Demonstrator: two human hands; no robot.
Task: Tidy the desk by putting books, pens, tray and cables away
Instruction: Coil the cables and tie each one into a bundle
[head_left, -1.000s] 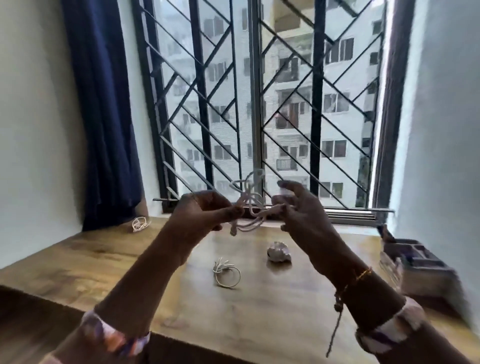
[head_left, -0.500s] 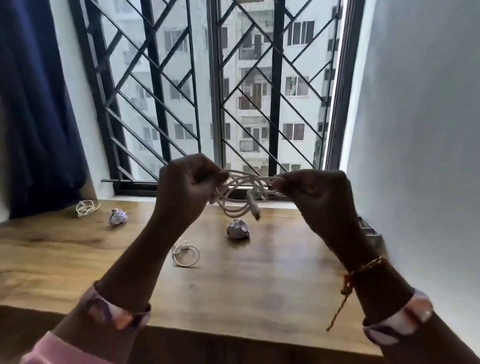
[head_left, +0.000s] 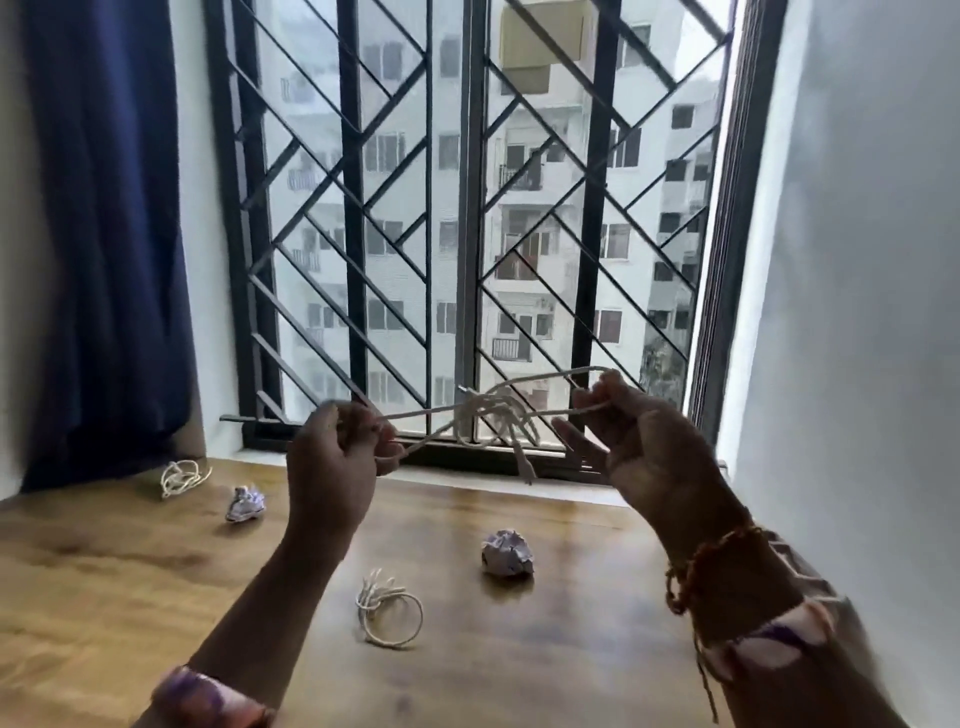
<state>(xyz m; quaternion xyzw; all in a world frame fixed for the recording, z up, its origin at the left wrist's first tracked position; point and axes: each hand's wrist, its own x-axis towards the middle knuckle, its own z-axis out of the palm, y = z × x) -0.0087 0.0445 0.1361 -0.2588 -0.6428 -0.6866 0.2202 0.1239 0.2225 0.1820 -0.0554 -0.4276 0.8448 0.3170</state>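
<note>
— Curtain (head_left: 104, 234) comes first on our left, dark blue, hanging beside the barred window (head_left: 467, 234). What do we have lying below it?

— On the desk (head_left: 104, 597) we see a loose white cable (head_left: 182, 477) near the curtain's foot, and just right of it a crumpled paper ball (head_left: 244, 504).

— And our hands?

— Our left hand (head_left: 337, 467) is raised above the desk, fingers curled round strands of a tangled white cable (head_left: 493, 415). That cable stretches across in the air to our right hand (head_left: 639, 447), which pinches a loop of it between thumb and forefinger, the other fingers loosely spread. A knot of loops bunches between the two hands, and one plug end dangles below it.

— What sits under our arms?

— A coiled white cable (head_left: 389, 613) lies on the desk between our forearms, and a second paper ball (head_left: 506, 553) rests near it, to the right. Our right wrist carries a thread bracelet (head_left: 706, 561), beside the white wall (head_left: 857, 312).
</note>
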